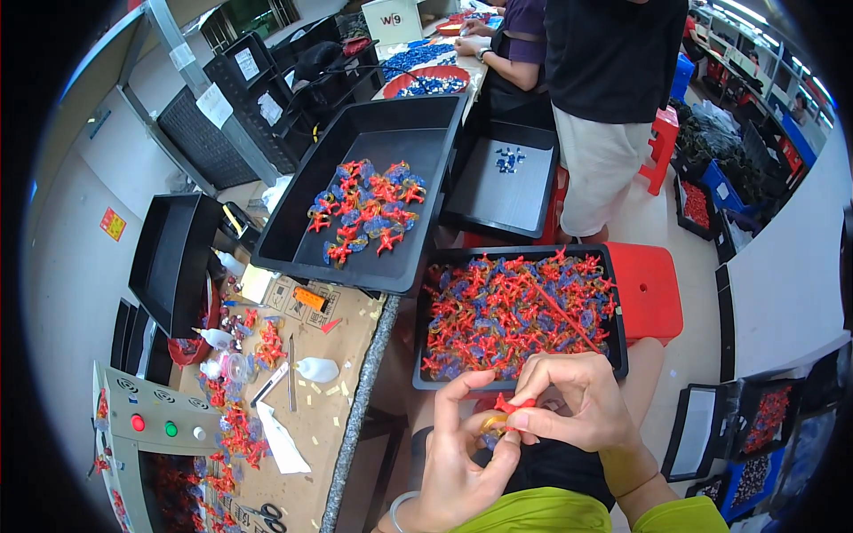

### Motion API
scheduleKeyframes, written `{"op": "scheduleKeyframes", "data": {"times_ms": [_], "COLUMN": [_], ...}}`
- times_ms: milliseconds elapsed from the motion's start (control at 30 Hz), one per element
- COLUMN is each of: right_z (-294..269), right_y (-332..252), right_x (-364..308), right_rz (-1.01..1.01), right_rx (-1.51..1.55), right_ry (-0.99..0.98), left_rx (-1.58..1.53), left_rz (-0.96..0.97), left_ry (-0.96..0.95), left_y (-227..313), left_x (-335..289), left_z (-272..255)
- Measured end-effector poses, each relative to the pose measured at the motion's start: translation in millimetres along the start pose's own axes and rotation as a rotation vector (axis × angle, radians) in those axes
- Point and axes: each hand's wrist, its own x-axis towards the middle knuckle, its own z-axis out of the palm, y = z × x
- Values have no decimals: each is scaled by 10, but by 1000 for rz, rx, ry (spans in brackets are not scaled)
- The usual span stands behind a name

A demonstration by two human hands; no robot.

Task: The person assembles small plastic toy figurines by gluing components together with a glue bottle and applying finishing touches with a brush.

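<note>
Above my lap, both hands hold one small red star-shaped piece (513, 405) with a clear yellowish curved part beneath it. My left hand (458, 457) pinches it from below with thumb and fingers, its index finger raised and bent. From the other side my right hand (573, 404) closes thumb and fingertips on the red part, hiding some of it. Just beyond my hands, a black tray (620, 346) is heaped with similar red, blue and yellowish pieces. A thin red stick (564, 315) lies across the heap.
Left, a workbench (346, 417) carries white squeeze bottles (317, 369), scissors (267, 515), an orange tool (309, 298) and a machine with buttons (160, 426). A large black tray (373, 133) overhangs its edge. A red stool (644, 289) stands right; two people (613, 62) are ahead.
</note>
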Motion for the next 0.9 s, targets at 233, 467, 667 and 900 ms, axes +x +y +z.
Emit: {"op": "scheduleKeyframes", "data": {"times_ms": [233,467,667,900], "right_z": [9,1,29,27], "right_y": [-166,-193,-232,-209], "right_x": [-73,-138,-144,-133], "right_rz": [-224,-273,-279,-260], "right_rx": [-105,-130,-134,-137], "right_ry": [-14,-41,-46,-34], "left_rx": [-13,-12,69,189], "left_rz": [61,48,128,117], "left_ry": [-44,-70,-75,2], "left_y": [154,199,231,57], "left_x": [-158,-217,-227,-152], "left_z": [87,119,110,55]}}
